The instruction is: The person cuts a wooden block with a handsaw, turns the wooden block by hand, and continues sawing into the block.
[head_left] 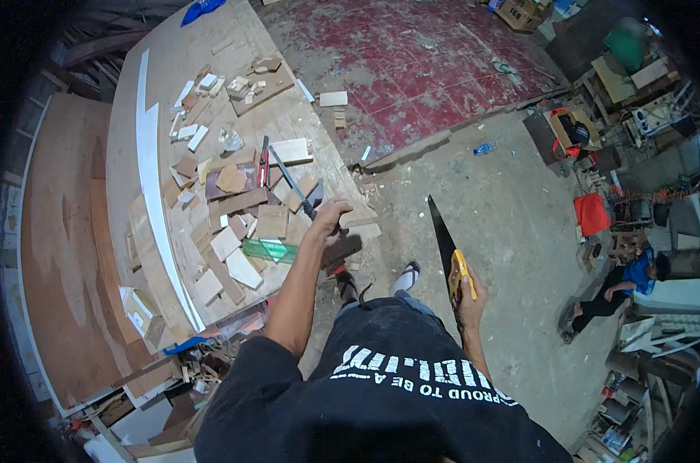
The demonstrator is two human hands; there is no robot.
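Note:
My left hand (pixel 328 218) grips the dark end of a long metal bar tool (pixel 288 177) at the worktable's right edge. In my right hand (pixel 470 297) is the yellow handle of a handsaw (pixel 442 235), its dark blade pointing forward over the concrete floor. The plywood worktable (pixel 138 231) carries many scattered wood offcuts (pixel 273 220), a red tool (pixel 263 162), a green strip (pixel 269 249) near my left forearm, a small clear container (pixel 230 139) and a long white strip (pixel 153 193).
Plywood sheets (pixel 64 247) lie far left. A red tiled floor (pixel 427 69) is ahead, with a raised edge. A plastic bottle (pixel 485 147) lies on the concrete (pixel 504 224). Clutter and a red bag (pixel 591 214) line the right, where a person in blue (pixel 639 270) sits.

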